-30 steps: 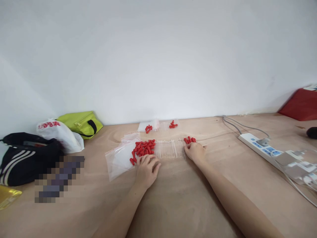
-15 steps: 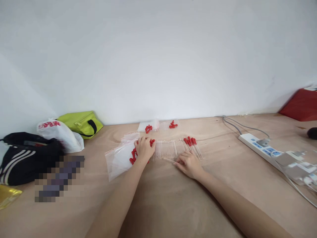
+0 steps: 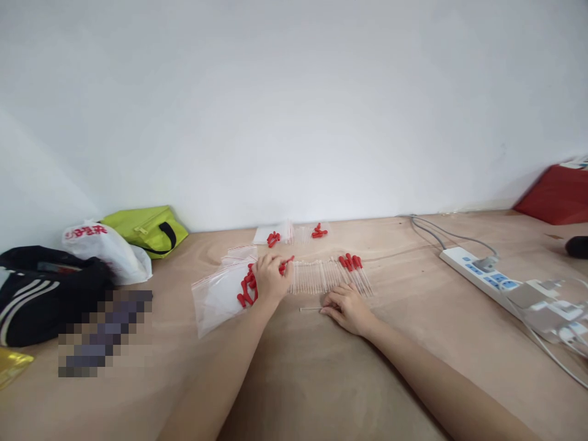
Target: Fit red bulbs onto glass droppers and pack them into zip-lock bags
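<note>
My left hand (image 3: 271,277) is closed, a red rubber dropper bulb (image 3: 289,261) showing at its fingertips. Just left of it, a pile of the same red bulbs (image 3: 245,289) lies on clear zip bags (image 3: 212,300). My right hand (image 3: 345,308) pinches a thin glass dropper tube (image 3: 310,309), which points left, low over the table. Between and beyond the hands lies a row of bare glass tubes (image 3: 309,278) side by side. At the row's right end several droppers with red bulbs (image 3: 350,262) on their tubes lie together.
Two small bags with red bulbs (image 3: 274,237) lie near the wall. A white power strip (image 3: 473,266) with plugs and cables stands at right, a red bag (image 3: 554,196) behind it. On the left are a lime-green bag (image 3: 142,229), a white plastic bag (image 3: 103,254) and a black bag (image 3: 50,300).
My left hand has shifted slightly right, and a red bulb now sticks out from its fingertips. The tube in my right hand has turned from a slant to nearly level and come slightly nearer.
</note>
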The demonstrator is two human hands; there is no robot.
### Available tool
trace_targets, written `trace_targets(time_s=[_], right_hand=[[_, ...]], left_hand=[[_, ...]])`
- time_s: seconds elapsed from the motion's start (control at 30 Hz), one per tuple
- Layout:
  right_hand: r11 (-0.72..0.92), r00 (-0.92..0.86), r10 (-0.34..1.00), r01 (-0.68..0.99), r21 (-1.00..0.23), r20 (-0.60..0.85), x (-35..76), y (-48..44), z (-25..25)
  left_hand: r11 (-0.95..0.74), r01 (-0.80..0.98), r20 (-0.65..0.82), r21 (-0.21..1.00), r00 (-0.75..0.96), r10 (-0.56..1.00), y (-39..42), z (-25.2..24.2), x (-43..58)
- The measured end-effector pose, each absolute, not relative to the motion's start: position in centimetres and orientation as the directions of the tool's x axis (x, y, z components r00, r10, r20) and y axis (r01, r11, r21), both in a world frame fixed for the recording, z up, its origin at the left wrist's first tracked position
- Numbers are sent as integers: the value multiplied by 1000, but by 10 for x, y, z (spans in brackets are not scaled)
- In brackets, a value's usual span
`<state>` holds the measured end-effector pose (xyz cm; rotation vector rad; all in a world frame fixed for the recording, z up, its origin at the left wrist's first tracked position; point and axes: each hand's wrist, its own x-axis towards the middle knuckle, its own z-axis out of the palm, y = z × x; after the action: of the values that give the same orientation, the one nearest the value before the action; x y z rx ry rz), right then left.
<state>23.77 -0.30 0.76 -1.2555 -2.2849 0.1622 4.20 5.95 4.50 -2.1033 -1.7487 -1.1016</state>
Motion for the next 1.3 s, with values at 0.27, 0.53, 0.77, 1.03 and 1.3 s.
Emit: trace_targets(time_s=[0.27,0.53,0.77,1.03,1.3], right_hand=[[533,-404,840,736,-418,362,252,-9,4],[542,-406,833,736,-405,375,245,-12,7],[536,-393,830,757,-373,395,238,-14,5],[526,-356,836,737,-424,418,235,-17,7],[569,-401,817,675,-470,414,233,-17,10]], left_hand=[[-657,645,497,390,453,740,-14,27,12],[-619,637,420,460,458,784,-14,21,19],[-622,669,440,408,453,776,-11,14,25],[-611,700,416,371,463,783,-14,18,25],[-640,668,447,378,474,759,-14,18,27]])
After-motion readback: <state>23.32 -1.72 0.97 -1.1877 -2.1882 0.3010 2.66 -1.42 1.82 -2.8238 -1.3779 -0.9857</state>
